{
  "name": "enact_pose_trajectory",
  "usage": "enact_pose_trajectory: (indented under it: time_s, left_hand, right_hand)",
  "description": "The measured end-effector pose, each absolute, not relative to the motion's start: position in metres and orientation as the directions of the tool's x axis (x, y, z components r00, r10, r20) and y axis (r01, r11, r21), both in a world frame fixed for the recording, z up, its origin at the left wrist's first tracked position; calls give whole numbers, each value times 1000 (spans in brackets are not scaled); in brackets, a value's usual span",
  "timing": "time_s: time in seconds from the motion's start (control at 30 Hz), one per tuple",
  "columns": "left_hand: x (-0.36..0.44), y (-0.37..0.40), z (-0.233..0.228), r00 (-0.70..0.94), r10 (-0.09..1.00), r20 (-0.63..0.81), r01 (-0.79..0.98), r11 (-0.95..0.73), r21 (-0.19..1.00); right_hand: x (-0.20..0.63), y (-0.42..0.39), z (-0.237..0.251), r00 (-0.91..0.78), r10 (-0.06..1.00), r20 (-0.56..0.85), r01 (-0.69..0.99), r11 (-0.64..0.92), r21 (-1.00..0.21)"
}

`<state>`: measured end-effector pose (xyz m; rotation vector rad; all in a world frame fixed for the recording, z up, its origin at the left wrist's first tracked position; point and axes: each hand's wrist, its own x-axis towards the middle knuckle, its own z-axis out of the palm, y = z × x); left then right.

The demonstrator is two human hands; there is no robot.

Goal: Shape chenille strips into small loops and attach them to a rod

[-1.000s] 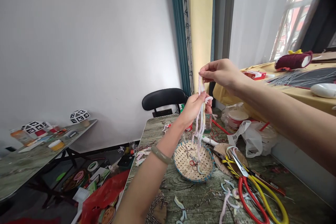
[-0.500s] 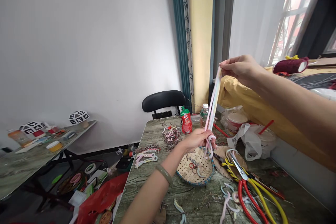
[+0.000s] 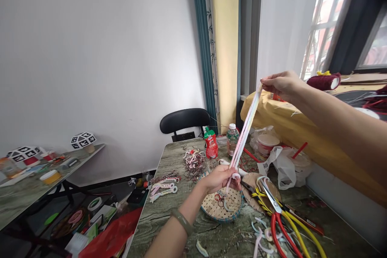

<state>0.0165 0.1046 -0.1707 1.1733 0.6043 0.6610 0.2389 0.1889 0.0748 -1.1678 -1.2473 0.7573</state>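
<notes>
My right hand [image 3: 279, 84] is raised and pinches the top ends of a bundle of pink and white fuzzy strands [image 3: 245, 129]. The strands run taut down and to the left to my left hand [image 3: 218, 178], which grips their lower ends just above a small woven basket [image 3: 211, 209] on the green marbled table [image 3: 169, 209]. A green bangle sits on my left wrist. A few small rings and strand pieces lie inside the basket.
Red-handled and yellow-handled scissors [image 3: 282, 225] lie right of the basket among cut strand scraps. A red pouch [image 3: 211, 144], a water bottle [image 3: 232, 139], a tangle of strands, paper cups and a plastic bag stand behind. A black chair [image 3: 184, 120] is at the table's far end. A side table stands at the left.
My right hand has moved right and away, my left hand has slid down to the basket, and the loosely hanging strands are now pulled straight between them.
</notes>
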Motion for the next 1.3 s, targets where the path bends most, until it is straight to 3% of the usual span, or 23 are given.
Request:
enact_pose_trajectory:
  time_s: [0.37, 0.73, 0.97, 1.3]
  left_hand:
    - [16, 100, -195, 624, 764, -161, -57, 250, 967]
    - [-2, 100, -215, 539, 770, -341, 279, 219, 935]
    - [-11, 118, -187, 262, 953, -150, 216, 94, 972]
    - [-32, 118, -116, -35, 999, 14, -63, -16, 998]
  right_hand:
    - [248, 190, 82, 169, 937, 306, 127, 287, -950]
    - [262, 189, 96, 191, 906, 377, 132, 357, -925]
    - [258, 172, 99, 70, 916, 395, 175, 378, -909]
    - [234, 151, 98, -75, 917, 391, 168, 398, -902]
